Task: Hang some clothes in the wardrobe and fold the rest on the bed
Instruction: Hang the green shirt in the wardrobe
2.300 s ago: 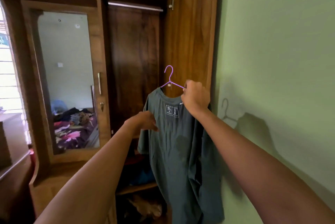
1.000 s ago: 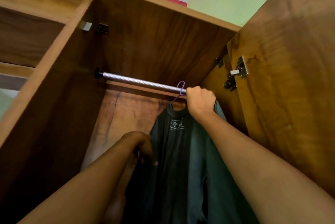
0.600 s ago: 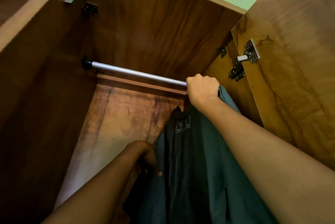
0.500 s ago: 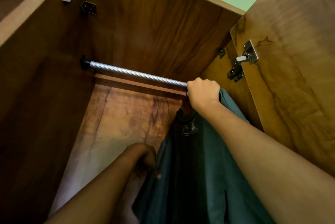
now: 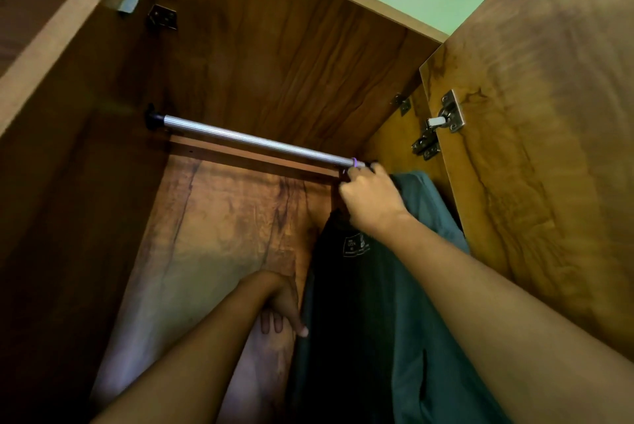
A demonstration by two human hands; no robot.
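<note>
Touching shirt [image 5: 360, 320] with straight-fingered left hand [image 5: 279, 300], right hand [image 5: 372, 204] at hanger [image 5: 355, 161], grip unclear

A ribbed silver metal rod [image 5: 254, 140] spans the brown wooden wardrobe [image 5: 274, 56]. Hooked over its right end is a thin purple hanger [image 5: 355, 161], which carries a dark green T-shirt [image 5: 394, 303].

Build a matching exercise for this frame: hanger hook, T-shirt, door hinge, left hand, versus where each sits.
Things:
1 hanger hook
2 T-shirt
3 door hinge
4 left hand

Places:
A on the inner face of the open door, at right
B low, by the shirt's left edge
C over the right end of the rail
D hanging below the right hand

Pairs: 1-C, 2-D, 3-A, 4-B
</note>
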